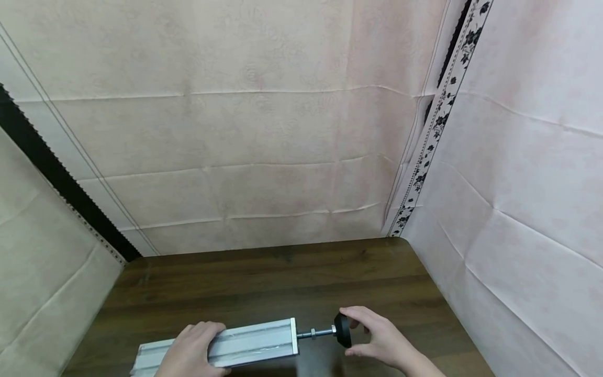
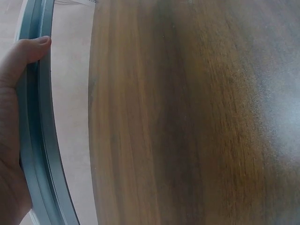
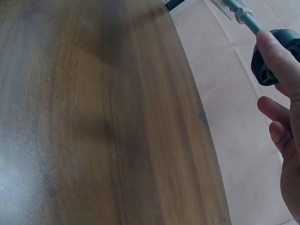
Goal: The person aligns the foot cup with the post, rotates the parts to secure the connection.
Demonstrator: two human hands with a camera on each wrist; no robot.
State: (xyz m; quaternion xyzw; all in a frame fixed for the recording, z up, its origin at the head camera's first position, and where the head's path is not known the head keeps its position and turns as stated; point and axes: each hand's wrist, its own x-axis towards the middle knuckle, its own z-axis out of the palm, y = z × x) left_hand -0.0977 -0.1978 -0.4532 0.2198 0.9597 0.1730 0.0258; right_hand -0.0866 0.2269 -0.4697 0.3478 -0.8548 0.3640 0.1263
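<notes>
My left hand [image 1: 190,352] grips a silver aluminium extrusion profile [image 1: 258,341], held lengthwise above the table. In the left wrist view, the thumb lies over the grooved side of the profile [image 2: 35,103]. A threaded rod [image 1: 322,332] with a nut on it sticks out of the capped right end. At the rod's tip sits a black round leveling foot [image 1: 342,330]. My right hand [image 1: 382,341] pinches this foot at its edge between thumb and fingers. The right wrist view shows the thumb across the foot [image 3: 258,66], close to the rod and its nut [image 3: 243,15].
Below the hands spreads a brown wood-grain table [image 1: 264,277]. Pale creased cloth panels [image 1: 282,131] stand behind it and at both sides. A black strip [image 1: 61,173] runs down the left corner, a floral border [image 1: 435,123] down the right one.
</notes>
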